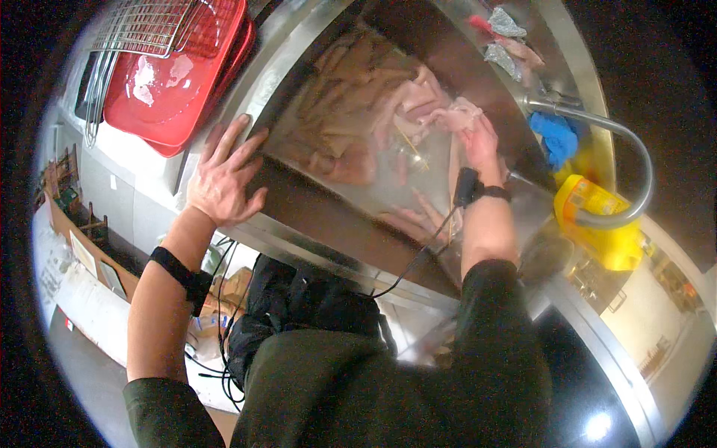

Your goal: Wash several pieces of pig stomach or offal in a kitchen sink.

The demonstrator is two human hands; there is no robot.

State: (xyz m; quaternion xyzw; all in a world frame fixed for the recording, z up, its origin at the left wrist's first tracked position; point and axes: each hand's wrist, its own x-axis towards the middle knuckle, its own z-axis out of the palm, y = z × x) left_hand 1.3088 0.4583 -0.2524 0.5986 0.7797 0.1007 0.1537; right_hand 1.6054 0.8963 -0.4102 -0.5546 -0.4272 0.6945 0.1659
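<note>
A deep metal sink (347, 227) lies before me with cloudy water in it. In the water is a brown, crumpled cloth or sheet-like material (336, 101), its exact kind not clear. Pale pink, limp pieces (417, 98) that look like raw meat or skin lie at its right. My right hand (479, 137) reaches into the sink and holds one such pale piece (456, 116), blurred. My left hand (227, 173) rests with spread fingers on the sink's left rim, holding nothing. A thin yellowish stick (411, 147) shows in the water.
Red trays (162, 95) with a wire rack (140, 28) stand left of the sink. A curved metal faucet (644, 134), a blue cloth or glove (554, 137), a yellow plastic bottle (599, 218) and steel scouring pads (507, 22) are at the right. A black cable (414, 269) runs from my right wrist.
</note>
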